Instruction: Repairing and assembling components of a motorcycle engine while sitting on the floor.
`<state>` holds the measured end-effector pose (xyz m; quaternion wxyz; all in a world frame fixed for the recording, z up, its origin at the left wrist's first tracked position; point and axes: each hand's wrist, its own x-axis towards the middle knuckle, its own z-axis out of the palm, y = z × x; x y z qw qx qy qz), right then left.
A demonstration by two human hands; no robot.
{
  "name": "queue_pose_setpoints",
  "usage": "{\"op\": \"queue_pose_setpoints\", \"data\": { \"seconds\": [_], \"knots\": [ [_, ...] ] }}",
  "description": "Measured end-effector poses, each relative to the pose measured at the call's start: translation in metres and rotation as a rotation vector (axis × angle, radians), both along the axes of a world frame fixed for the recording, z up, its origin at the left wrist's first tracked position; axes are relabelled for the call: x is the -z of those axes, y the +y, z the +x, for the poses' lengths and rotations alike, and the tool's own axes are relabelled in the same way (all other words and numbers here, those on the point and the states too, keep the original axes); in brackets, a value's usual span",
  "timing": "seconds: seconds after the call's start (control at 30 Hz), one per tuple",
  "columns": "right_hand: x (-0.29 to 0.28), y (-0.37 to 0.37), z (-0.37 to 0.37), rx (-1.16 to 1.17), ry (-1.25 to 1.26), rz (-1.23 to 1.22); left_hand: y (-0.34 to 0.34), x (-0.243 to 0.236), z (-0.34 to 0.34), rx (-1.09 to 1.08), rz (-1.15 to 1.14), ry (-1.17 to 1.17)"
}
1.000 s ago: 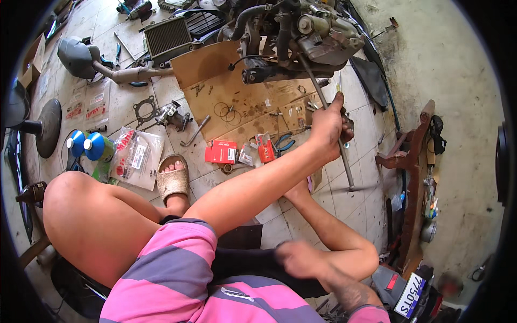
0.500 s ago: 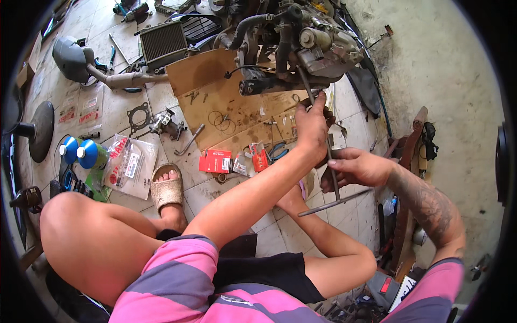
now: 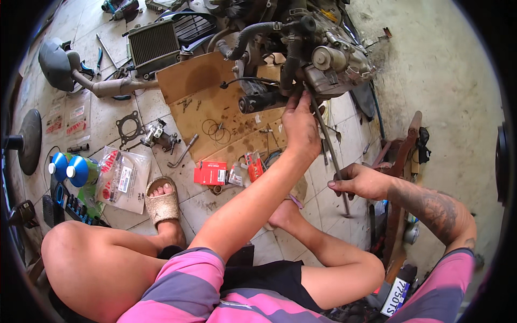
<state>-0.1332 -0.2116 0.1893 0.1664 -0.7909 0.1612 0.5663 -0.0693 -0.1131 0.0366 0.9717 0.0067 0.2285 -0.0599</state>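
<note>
A long, thin T-handle wrench [image 3: 329,144] slants from the underside of a greasy engine [image 3: 328,75] down toward my right side. My left hand [image 3: 301,129] reaches up to its upper end, with fingers closed around the shaft just below the engine casing; the very tip is hidden there. Lower on the shaft, my right hand [image 3: 360,182] pinches it between thumb and fingers. The crossbar at the bottom is blurred. A black hose [image 3: 256,37] and a dark cylindrical part [image 3: 263,102] sit left of my left fingertips.
Oil-stained cardboard [image 3: 196,81] lies under the engine, with thin rings [image 3: 216,131] on it. Nearby are a red box [image 3: 210,173], a carburetor-like metal part [image 3: 160,135], a flat gasket [image 3: 130,127], a radiator [image 3: 154,48], an exhaust pipe [image 3: 116,86] and blue-topped bottles [image 3: 79,171].
My left hand has moved up the shaft toward the engine. My right hand has shifted slightly lower, and the wrench's crossbar has turned and blurred. The whole view has shifted a little.
</note>
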Motion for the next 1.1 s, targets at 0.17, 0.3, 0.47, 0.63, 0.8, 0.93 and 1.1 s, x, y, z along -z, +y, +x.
{"op": "queue_pose_setpoints", "data": {
  "seconds": [0.17, 0.3, 0.47, 0.63, 0.8, 0.93, 1.1],
  "knots": [
    [0.01, -0.01, -0.013, 0.458, -0.015, 0.321, 0.0, -0.004, 0.006, 0.007, -0.029, 0.031],
    [-0.002, -0.011, -0.003, 0.285, 0.01, 0.222, 0.003, -0.001, 0.01, 0.073, -0.063, 0.083],
    [0.007, -0.015, -0.001, -0.035, -0.2, 0.002, 0.004, 0.0, 0.016, 0.129, -0.065, 0.107],
    [0.038, -0.023, -0.008, -0.065, -0.361, -0.012, 0.01, 0.002, 0.02, 0.229, -0.097, 0.088],
    [0.048, -0.012, -0.027, 0.863, -0.06, 0.568, 0.014, -0.006, 0.02, 0.246, -0.025, 0.114],
    [0.032, -0.013, -0.029, 0.594, -0.035, 0.592, 0.01, -0.016, 0.015, 0.213, 0.044, 0.158],
    [0.014, -0.022, -0.011, 0.32, 0.035, 0.411, 0.0, -0.012, 0.002, 0.132, 0.265, 0.083]
  ]
}}
